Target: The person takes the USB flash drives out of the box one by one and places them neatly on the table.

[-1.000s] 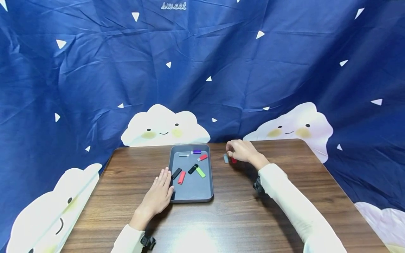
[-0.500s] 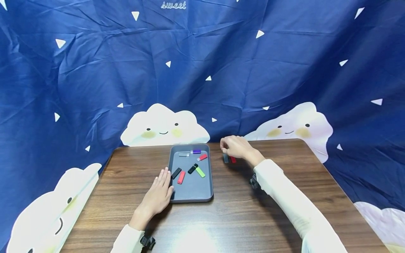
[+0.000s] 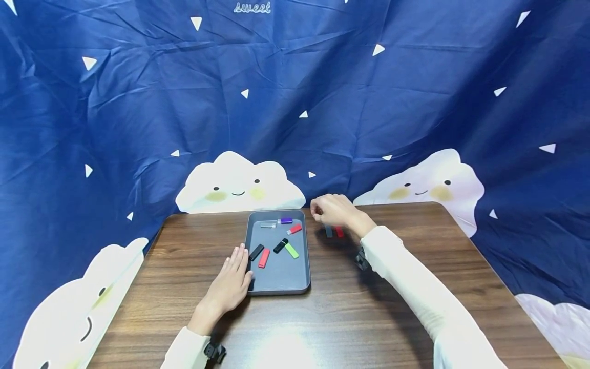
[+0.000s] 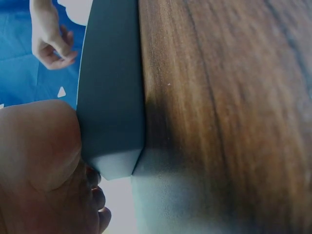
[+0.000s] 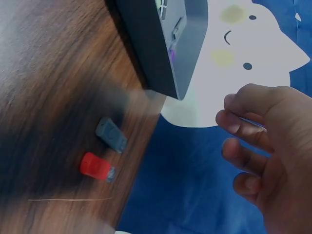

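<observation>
The left hand (image 3: pixel 226 284) lay straight-fingered against the left wall of the dark-grey rectangular tray (image 3: pixel 278 285). The right hand (image 3: pixel 336 209), loosely bent, apparently gripped nothing. Right of the tray lay red (image 5: pixel 95 165) and grey (image 5: pixel 111 135) plastic USB sticks: presumably light, stiff, pinchable by their long sides. Backdrop lettering (image 3: pixel 252 7) read "sweet".

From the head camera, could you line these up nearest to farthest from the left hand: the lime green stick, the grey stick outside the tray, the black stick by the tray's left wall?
From the left hand:
1. Black stick, just inside the left wall.
2. Lime green stick, right of the tray's middle.
3. Grey stick, beyond the right wall.
</observation>
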{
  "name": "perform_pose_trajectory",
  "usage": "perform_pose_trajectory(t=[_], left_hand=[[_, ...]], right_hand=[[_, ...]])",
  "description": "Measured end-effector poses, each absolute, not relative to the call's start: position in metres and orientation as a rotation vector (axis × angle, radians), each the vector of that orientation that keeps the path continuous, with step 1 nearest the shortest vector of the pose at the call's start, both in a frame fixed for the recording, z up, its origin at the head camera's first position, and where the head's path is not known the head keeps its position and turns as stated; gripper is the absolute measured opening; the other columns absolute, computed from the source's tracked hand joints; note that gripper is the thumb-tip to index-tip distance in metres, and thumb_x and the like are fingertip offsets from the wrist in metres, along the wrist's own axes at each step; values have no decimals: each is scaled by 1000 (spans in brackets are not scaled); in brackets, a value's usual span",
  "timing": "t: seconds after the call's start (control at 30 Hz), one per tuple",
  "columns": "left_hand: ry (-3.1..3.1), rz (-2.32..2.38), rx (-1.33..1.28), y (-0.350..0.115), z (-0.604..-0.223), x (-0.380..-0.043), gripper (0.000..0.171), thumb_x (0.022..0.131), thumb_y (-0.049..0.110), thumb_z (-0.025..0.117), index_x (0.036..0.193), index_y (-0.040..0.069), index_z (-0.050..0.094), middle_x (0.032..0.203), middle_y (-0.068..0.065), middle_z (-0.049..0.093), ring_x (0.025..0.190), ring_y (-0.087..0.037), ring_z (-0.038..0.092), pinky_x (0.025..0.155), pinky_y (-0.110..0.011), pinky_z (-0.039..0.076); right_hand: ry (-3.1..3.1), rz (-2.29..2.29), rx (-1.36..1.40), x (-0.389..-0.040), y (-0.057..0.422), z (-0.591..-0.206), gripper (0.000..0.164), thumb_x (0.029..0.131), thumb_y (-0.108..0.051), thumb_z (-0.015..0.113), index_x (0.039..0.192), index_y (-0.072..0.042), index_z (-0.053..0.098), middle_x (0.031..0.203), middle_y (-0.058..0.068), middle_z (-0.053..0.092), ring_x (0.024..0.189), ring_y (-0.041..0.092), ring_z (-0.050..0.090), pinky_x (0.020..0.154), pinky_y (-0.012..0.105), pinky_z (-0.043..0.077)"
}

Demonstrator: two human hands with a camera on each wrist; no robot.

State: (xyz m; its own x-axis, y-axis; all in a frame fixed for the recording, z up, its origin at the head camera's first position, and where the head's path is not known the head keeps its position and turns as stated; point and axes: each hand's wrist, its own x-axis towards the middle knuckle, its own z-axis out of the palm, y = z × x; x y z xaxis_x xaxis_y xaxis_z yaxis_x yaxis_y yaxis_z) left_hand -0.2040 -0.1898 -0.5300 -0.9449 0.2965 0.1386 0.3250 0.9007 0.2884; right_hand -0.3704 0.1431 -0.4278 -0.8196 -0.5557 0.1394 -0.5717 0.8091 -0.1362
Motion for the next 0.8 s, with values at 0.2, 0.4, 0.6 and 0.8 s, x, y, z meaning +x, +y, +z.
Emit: perform_pose_trajectory(t=[0.2, 0.4, 0.6, 0.8], left_hand=[[-2954, -492, -501, -190, -531, -205, 60, 111, 18, 49, 160, -13, 33, 172, -31, 27, 161, -48, 27, 130, -63, 28], [-2964, -497, -496, -190, -531, -205, 60, 112, 19, 48, 160, -13, 33, 172, -30, 26, 161, -47, 26, 130, -63, 28], [-2977, -486, -489, -191, -532, -205, 61, 112, 20, 49, 161, -13, 32, 173, -29, 25, 162, -46, 25, 131, -62, 27], [-2928, -540, -516, -192, -535, -207, 60, 110, 17, 48, 160, -14, 33, 172, -32, 26, 160, -50, 27, 128, -66, 28]], right_hand=[[-2914, 260, 923, -371, 134, -422, 8, 93, -24, 72, 86, -26, 70, 78, -9, 64, 75, 16, 61, 64, 34, 48], [-2924, 256, 941, -373, 125, -419, 8, 95, -25, 71, 87, -24, 72, 82, -7, 67, 75, 16, 62, 66, 35, 51], [-2950, 267, 945, -378, 115, -423, 7, 95, -25, 71, 88, -23, 72, 85, -7, 68, 79, 16, 63, 71, 38, 54], [-2981, 251, 931, -382, 107, -430, 8, 95, -26, 72, 87, -24, 70, 85, -6, 69, 80, 17, 64, 72, 40, 55]])
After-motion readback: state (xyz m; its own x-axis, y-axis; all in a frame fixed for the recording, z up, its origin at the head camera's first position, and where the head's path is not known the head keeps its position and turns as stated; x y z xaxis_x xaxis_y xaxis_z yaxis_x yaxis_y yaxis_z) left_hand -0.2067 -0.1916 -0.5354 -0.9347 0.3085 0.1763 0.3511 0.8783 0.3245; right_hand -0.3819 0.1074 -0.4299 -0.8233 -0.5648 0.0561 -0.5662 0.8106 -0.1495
